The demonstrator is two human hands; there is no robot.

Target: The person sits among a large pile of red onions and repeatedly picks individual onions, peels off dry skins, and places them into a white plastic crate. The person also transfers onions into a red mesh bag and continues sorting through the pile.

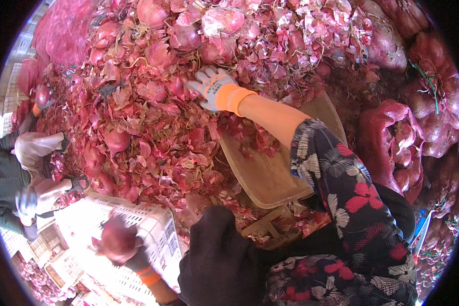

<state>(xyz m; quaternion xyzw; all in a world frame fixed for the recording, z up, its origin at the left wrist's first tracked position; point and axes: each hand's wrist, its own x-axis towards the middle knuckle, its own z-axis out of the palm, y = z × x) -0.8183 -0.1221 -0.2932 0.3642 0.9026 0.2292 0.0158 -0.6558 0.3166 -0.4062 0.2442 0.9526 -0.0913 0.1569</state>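
My left hand [132,246], in a glove with an orange cuff, is shut on a large red onion [118,241]. It is over a white slatted plastic crate [164,225] at the lower left, blurred and partly washed out by glare. My right hand [213,87], in a grey-white glove with an orange cuff, rests with spread fingers on the heap of red onions and loose papery skins [153,126]. Its fingertips touch the skins, and nothing held shows, though its palm is hidden. Another red onion [117,140] lies exposed among the skins to its lower left.
A tan shallow scoop-shaped piece [267,183] lies under my right forearm. Red mesh sacks of onions [386,153] stand at the right, and another mesh sack [67,30] at the upper left. At the left edge, another person [7,191] holds an onion [43,95]. My dark-clad knee [218,252] is in front.
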